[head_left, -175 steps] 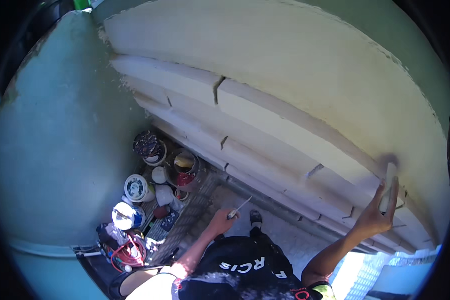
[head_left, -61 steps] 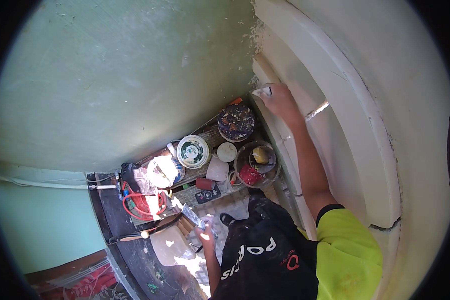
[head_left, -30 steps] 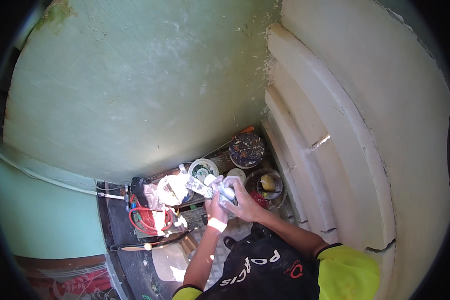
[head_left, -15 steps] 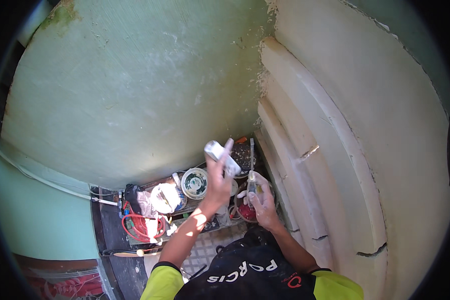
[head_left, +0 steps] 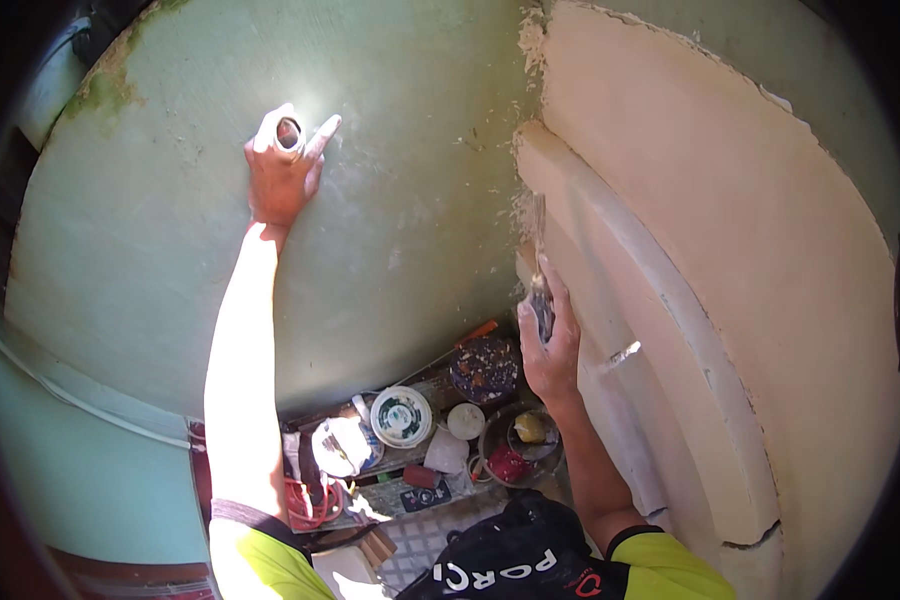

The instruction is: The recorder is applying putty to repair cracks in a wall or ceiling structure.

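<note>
Right hand (head_left: 552,358) grips a scraper (head_left: 540,300), blade pointing far, nearest the wall corner (head_left: 521,155). Left hand (head_left: 281,182) clasps a round-ended object (head_left: 288,134).

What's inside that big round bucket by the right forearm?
In the bucket I see a yellow thing and a red thing; what lies beneath them is covered.

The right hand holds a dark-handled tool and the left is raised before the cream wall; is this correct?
Not quite: the head view shows the left hand raised before the green wall. The right hand holds the dark-handled tool.
</note>
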Demonstrator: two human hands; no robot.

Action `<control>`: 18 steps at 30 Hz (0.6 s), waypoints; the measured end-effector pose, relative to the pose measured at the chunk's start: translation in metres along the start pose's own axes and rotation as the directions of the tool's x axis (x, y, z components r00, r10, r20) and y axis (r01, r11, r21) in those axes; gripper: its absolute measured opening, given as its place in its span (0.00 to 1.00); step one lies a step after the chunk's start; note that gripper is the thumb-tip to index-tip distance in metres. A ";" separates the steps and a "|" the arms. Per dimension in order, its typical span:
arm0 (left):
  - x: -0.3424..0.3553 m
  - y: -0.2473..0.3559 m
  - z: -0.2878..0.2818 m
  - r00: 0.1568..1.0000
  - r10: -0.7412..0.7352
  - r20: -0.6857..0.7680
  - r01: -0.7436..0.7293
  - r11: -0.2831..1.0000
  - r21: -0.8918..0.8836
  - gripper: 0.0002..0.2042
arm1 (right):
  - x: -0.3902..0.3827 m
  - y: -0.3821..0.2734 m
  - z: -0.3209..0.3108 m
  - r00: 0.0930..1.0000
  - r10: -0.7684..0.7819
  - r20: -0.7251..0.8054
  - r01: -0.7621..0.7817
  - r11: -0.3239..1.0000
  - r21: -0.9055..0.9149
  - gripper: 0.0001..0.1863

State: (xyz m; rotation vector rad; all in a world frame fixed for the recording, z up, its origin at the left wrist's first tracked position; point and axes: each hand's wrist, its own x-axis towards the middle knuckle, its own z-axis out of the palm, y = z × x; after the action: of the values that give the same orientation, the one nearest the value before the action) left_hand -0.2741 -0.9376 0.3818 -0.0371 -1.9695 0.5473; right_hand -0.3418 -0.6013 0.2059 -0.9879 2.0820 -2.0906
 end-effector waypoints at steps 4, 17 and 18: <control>0.004 0.016 -0.004 0.997 0.068 -0.048 -0.068 0.998 -0.002 0.25 | 0.089 -0.028 0.037 0.909 -0.346 -0.232 0.306 0.933 -0.192 0.27; -0.001 0.006 0.001 0.985 0.151 -0.082 -0.152 0.988 -0.008 0.25 | 0.166 -0.029 0.101 0.873 -0.243 -0.424 0.173 0.965 -0.197 0.25; -0.004 0.006 0.001 0.985 0.155 -0.078 -0.156 0.988 -0.003 0.25 | 0.162 -0.027 0.102 0.883 -0.234 -0.408 0.165 0.967 -0.196 0.25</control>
State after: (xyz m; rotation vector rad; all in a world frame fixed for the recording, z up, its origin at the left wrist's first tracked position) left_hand -0.2742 -0.9338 0.3758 -0.2160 -1.9034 0.6292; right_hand -0.4143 -0.7608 0.2865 -0.8495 2.4745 -2.4698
